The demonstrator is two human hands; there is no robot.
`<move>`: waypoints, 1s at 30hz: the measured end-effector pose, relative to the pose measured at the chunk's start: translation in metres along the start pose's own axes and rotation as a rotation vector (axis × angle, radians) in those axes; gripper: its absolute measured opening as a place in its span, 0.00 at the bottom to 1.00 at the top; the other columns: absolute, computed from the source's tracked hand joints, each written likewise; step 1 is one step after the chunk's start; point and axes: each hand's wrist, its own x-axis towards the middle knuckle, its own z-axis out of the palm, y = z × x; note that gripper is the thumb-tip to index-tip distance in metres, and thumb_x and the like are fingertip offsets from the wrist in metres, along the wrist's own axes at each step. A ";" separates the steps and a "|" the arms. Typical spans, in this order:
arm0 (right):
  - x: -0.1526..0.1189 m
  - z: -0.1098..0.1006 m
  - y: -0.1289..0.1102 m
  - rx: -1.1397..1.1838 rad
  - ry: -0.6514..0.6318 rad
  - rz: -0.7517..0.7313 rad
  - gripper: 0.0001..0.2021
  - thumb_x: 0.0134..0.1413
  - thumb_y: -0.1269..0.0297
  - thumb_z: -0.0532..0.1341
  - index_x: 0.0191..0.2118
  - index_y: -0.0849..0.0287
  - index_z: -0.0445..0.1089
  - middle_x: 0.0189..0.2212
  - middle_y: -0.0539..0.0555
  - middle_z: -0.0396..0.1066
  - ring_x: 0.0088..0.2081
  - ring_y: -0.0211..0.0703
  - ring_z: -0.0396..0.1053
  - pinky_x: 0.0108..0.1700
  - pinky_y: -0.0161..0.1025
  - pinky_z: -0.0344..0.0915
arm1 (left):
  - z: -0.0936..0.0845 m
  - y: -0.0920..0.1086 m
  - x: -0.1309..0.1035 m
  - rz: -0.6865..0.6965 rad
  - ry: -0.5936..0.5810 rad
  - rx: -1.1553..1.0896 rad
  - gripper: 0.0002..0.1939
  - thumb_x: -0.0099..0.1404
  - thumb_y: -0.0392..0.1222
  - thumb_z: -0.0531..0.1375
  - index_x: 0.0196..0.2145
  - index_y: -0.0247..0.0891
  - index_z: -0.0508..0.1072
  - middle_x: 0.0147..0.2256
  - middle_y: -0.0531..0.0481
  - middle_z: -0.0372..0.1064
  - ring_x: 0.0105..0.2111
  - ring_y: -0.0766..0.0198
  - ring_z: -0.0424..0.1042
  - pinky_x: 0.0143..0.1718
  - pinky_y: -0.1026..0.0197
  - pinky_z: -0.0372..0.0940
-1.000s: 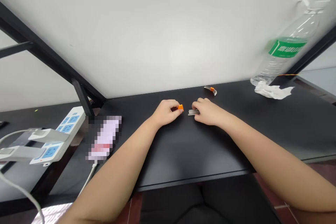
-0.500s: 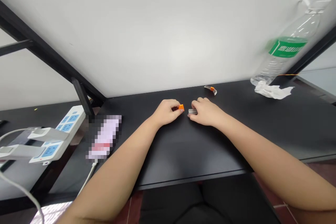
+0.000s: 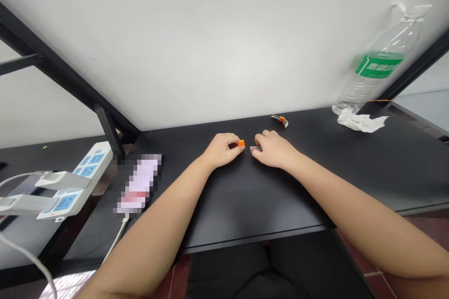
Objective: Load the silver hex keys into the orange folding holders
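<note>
At the far left, one white power strip is lying at a slant, and two white adapters are plugging into its blue sockets. To its right, one phone, its screen blurred into blocks, is resting on the left part of the black desk, with one white cable running from its near end.

The left forearm is reaching in from the near left, and the left hand is resting low over the middle of the desk, back of the hand up, fingers curling. Its thumb and fingertips are pinching one orange holder, which is pointing right.

Just across a small gap, one bunch of thin metal rods is poking out leftward from the right hand; their number is too fine to count. That hand is closing around them, knuckles up and thumb on the near side, its forearm slanting in from the near right.

Beyond it, near the wall, one set of bent metal keys with an orange clip is lying on the desk. At the far right, one clear bottle with a green label is standing behind one crumpled white tissue.
</note>
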 end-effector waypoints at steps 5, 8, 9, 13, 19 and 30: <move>0.005 -0.012 0.020 0.118 -0.021 0.022 0.05 0.61 0.63 0.57 0.35 0.56 0.68 0.40 0.56 0.71 0.41 0.46 0.69 0.40 0.40 0.62 | 0.000 0.001 0.000 -0.035 -0.007 0.014 0.08 0.64 0.42 0.62 0.28 0.39 0.76 0.29 0.52 0.72 0.28 0.65 0.67 0.32 0.60 0.61; 0.008 -0.022 0.037 0.135 -0.070 0.019 0.02 0.57 0.68 0.59 0.34 0.56 0.69 0.39 0.54 0.73 0.37 0.43 0.69 0.38 0.39 0.62 | 0.001 0.000 0.001 -0.062 -0.013 0.029 0.09 0.65 0.43 0.61 0.28 0.39 0.75 0.29 0.52 0.72 0.28 0.65 0.67 0.32 0.59 0.61; 0.008 -0.026 0.042 0.139 -0.097 0.028 0.02 0.57 0.68 0.60 0.34 0.56 0.70 0.39 0.54 0.73 0.36 0.42 0.69 0.37 0.39 0.62 | 0.001 0.000 0.001 -0.068 -0.014 0.033 0.09 0.65 0.43 0.61 0.28 0.39 0.75 0.30 0.52 0.72 0.28 0.65 0.67 0.32 0.59 0.61; 0.004 -0.036 0.049 0.139 -0.152 -0.015 0.06 0.56 0.62 0.63 0.39 0.55 0.72 0.41 0.54 0.74 0.38 0.45 0.70 0.38 0.40 0.63 | 0.002 -0.001 0.001 -0.083 -0.029 0.035 0.09 0.66 0.44 0.60 0.30 0.39 0.75 0.31 0.52 0.73 0.29 0.64 0.67 0.32 0.59 0.62; -0.002 -0.022 0.026 0.078 -0.148 -0.157 0.09 0.55 0.63 0.65 0.42 0.55 0.72 0.45 0.57 0.70 0.47 0.51 0.68 0.39 0.40 0.64 | 0.001 0.001 0.001 -0.068 -0.038 0.037 0.10 0.66 0.44 0.60 0.30 0.39 0.75 0.30 0.52 0.72 0.29 0.64 0.67 0.33 0.59 0.61; 0.001 -0.017 0.029 0.127 -0.132 -0.198 0.06 0.55 0.70 0.63 0.40 0.56 0.73 0.44 0.55 0.71 0.38 0.43 0.70 0.38 0.37 0.64 | 0.001 0.000 0.001 -0.075 -0.032 0.013 0.09 0.66 0.44 0.60 0.30 0.39 0.76 0.31 0.51 0.73 0.29 0.63 0.68 0.32 0.59 0.61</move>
